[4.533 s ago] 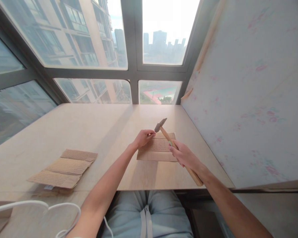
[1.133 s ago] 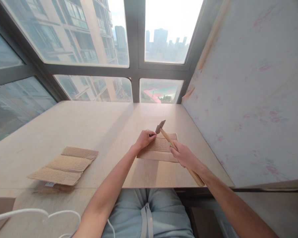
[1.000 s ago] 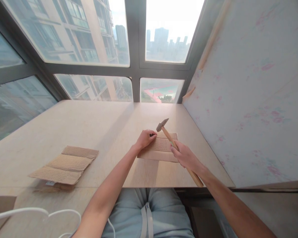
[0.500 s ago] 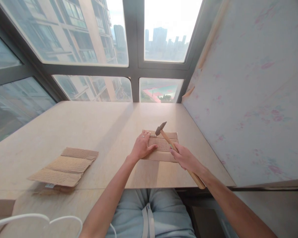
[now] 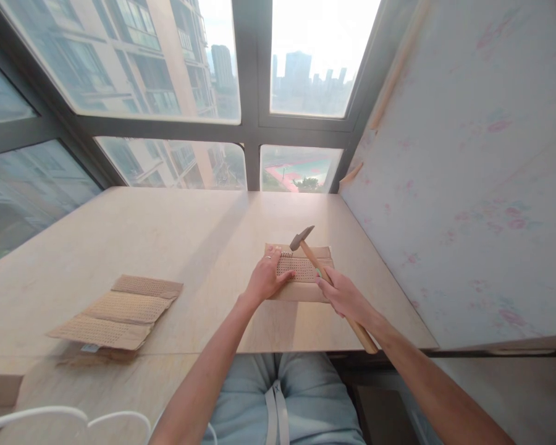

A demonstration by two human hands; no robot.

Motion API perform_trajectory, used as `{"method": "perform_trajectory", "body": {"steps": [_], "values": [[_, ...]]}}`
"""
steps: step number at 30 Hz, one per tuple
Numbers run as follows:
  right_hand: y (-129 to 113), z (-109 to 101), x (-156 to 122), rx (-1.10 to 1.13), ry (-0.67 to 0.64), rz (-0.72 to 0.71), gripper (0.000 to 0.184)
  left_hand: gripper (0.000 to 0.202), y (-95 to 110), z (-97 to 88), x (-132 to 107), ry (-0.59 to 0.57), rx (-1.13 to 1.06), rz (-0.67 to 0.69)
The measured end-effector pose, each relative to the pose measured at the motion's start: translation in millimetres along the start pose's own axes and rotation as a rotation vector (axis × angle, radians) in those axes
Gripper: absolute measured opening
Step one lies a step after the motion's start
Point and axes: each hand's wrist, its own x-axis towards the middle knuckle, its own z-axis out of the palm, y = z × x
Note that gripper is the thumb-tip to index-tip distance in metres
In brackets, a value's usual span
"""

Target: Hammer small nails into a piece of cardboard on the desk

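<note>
My right hand (image 5: 345, 292) is wrapped round the wooden handle of a hammer (image 5: 315, 258). The hammer's metal head is just over the far part of a piece of cardboard (image 5: 301, 292) with rows of small holes. A short row of thin dark nails (image 5: 286, 254) stands along the top of the holes, close to the hammer head. Fingers stretched and thumb spread, my left hand (image 5: 267, 275) presses on the cardboard's left side, its fingertips beside the nails. Whether the hammer head touches anything cannot be made out.
More folded, hole-punched cardboard (image 5: 120, 312) lies to the left on the pale tabletop (image 5: 204, 247). A white cable (image 5: 41, 413) loops at the lower left, near a cardboard box (image 5: 0, 392). Windows rise behind the surface, and a flower-patterned wall (image 5: 467, 185) borders the right side.
The hammer head has shifted very slightly. My left hand stays on the cardboard, and the view has moved a little.
</note>
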Motion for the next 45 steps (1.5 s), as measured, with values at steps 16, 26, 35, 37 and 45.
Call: {"method": "perform_trajectory", "body": {"steps": [16,26,35,37,45], "values": [[1.3,0.6,3.0,-0.06,-0.04,0.031,0.02,0.07,-2.1,3.5,-1.9,0.006,-0.031,-0.038],[-0.1,1.5,4.4,-0.074,-0.032,0.033,0.017,0.073,-2.7,4.9,-1.7,-0.009,-0.039,-0.056],[2.7,0.3,4.5,-0.073,-0.037,0.032,0.017,0.069,-3.0,5.3,-2.2,0.017,-0.056,-0.043],[2.8,0.5,4.1,-0.067,-0.035,0.028,0.017,0.068,-3.4,5.7,-2.2,0.023,-0.061,-0.036],[-3.7,-6.6,-3.3,0.03,0.04,0.01,0.018,0.067,-1.5,3.5,-1.6,0.021,-0.059,-0.03]]}}
